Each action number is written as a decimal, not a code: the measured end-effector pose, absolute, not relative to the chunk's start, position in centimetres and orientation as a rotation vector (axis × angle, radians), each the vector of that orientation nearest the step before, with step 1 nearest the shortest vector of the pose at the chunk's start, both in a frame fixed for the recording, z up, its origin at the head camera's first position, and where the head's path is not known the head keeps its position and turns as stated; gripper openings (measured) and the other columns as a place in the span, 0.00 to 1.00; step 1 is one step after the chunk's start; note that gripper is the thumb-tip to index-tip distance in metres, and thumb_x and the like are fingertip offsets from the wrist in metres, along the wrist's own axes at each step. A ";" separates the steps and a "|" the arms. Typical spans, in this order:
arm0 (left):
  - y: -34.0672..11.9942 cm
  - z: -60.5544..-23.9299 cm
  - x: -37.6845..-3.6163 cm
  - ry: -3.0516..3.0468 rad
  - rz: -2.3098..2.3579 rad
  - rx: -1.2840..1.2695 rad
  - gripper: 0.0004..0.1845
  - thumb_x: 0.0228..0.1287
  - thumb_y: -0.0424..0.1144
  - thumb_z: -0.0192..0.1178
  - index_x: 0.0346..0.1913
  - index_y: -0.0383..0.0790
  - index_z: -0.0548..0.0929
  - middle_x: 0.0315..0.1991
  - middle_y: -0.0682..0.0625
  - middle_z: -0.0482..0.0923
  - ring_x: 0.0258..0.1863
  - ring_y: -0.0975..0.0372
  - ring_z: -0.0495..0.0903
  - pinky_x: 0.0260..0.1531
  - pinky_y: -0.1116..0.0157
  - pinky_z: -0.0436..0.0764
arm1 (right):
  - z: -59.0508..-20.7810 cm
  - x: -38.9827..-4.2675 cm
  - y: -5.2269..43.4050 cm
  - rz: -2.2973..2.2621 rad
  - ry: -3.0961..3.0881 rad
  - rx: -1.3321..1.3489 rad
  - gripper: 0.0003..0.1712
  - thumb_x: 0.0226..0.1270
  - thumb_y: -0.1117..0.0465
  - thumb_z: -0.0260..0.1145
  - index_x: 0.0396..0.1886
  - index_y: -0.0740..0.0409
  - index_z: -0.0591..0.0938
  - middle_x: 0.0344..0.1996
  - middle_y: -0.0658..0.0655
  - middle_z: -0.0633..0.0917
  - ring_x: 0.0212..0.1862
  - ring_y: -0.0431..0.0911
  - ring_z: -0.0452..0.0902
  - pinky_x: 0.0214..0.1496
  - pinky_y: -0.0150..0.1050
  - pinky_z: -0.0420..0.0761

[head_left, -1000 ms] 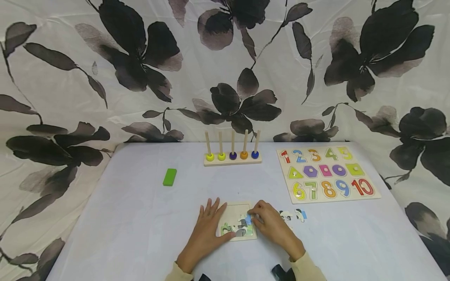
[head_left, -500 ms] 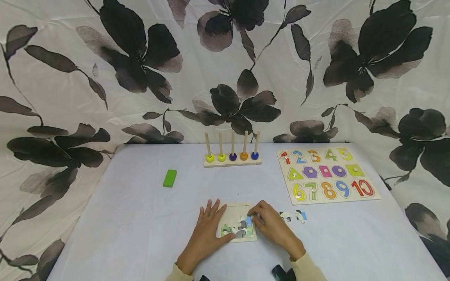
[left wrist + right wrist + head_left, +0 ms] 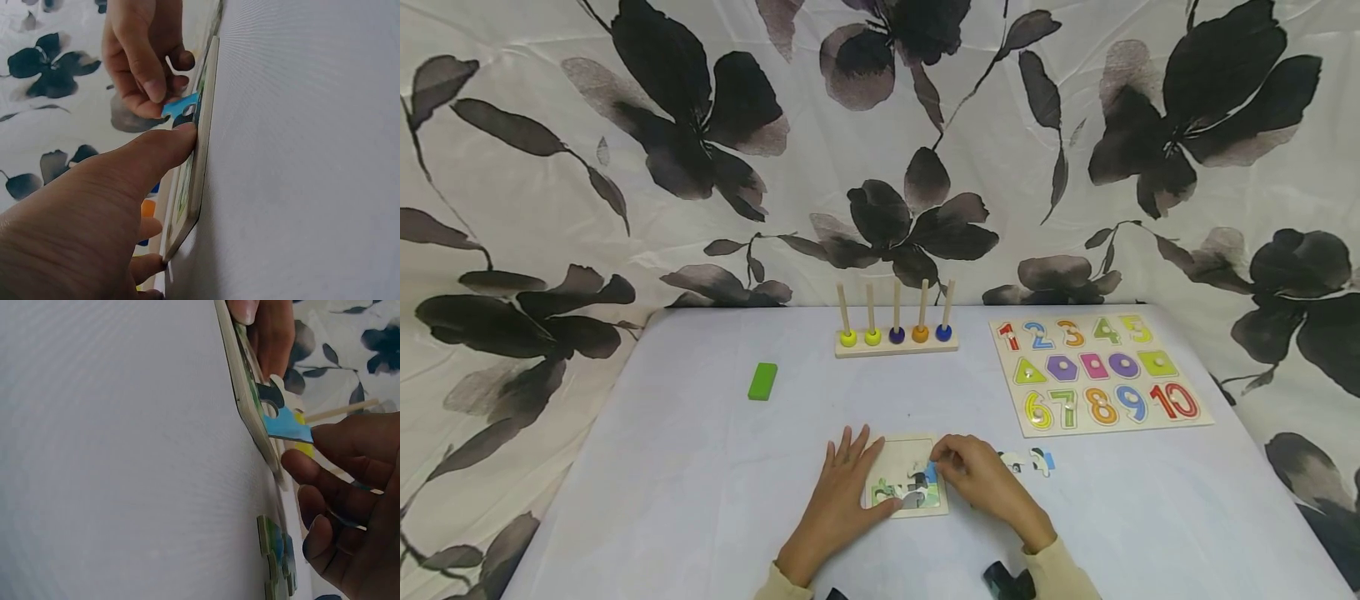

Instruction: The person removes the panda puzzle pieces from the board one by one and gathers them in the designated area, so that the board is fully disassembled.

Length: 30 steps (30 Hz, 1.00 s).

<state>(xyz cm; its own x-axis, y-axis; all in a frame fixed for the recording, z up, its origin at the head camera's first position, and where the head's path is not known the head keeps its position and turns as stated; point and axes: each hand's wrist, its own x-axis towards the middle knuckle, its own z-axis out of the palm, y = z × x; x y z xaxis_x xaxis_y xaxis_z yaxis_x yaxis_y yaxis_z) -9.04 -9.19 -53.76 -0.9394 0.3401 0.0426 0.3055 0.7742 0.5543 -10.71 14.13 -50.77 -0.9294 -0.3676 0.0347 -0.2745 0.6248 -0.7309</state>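
Note:
My left hand (image 3: pixel 838 500) lies with fingers spread at the left side of a small wooden puzzle tray (image 3: pixel 898 450). Its thumb presses on the fitted pieces near the tray's lower edge. At the tray's right side my right hand (image 3: pixel 985 475) pinches a puzzle piece (image 3: pixel 290 427) by its light blue edge, between thumb and index finger. That piece, blue with black and white, stands tilted up over the tray in both wrist views. Fitted pieces (image 3: pixel 913 497) with green, grey and white print fill the lower part of the tray.
Loose puzzle pieces (image 3: pixel 1041 461) lie right of my right hand, partly hidden by it. Farther back stand a peg stacker (image 3: pixel 897 346) with coloured rings and a number-and-shape board (image 3: pixel 1105 375). A green block (image 3: pixel 762 381) lies at the left.
My right hand has shifted slightly to the right and covers more of the loose pieces. The left hand and the tray have stayed in place.

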 end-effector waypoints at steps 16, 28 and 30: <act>-9.4 -53.6 -8.9 2.897 0.882 0.538 0.46 0.51 0.60 0.67 0.70 0.41 0.66 0.74 0.42 0.52 0.75 0.45 0.42 0.71 0.43 0.43 | -51.0 -10.8 14.0 -1.321 2.679 -0.546 0.07 0.60 0.69 0.67 0.35 0.53 0.83 0.26 0.43 0.82 0.29 0.34 0.74 0.32 0.30 0.77; -9.2 -53.6 -8.9 2.899 0.885 0.526 0.46 0.51 0.61 0.67 0.70 0.40 0.66 0.74 0.41 0.53 0.75 0.45 0.42 0.70 0.42 0.42 | -50.4 -10.3 17.6 -1.384 2.702 -0.375 0.07 0.60 0.67 0.68 0.35 0.51 0.84 0.26 0.44 0.81 0.29 0.36 0.74 0.32 0.31 0.77; -9.2 -53.6 -8.9 2.900 0.891 0.523 0.46 0.51 0.60 0.68 0.70 0.40 0.66 0.74 0.41 0.53 0.75 0.45 0.42 0.70 0.42 0.42 | -50.4 -10.1 18.5 -1.385 2.705 -0.346 0.06 0.60 0.67 0.68 0.35 0.53 0.84 0.26 0.45 0.81 0.29 0.37 0.74 0.32 0.31 0.78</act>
<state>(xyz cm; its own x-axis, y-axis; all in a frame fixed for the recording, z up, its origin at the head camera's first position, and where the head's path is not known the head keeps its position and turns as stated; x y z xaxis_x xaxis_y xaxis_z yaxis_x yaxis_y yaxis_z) -8.92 -9.20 -53.63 -0.9403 0.3382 0.0391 0.3018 0.7748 0.5555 -10.09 18.48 -50.42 -0.9711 -0.2371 0.0288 -0.1619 0.5651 -0.8090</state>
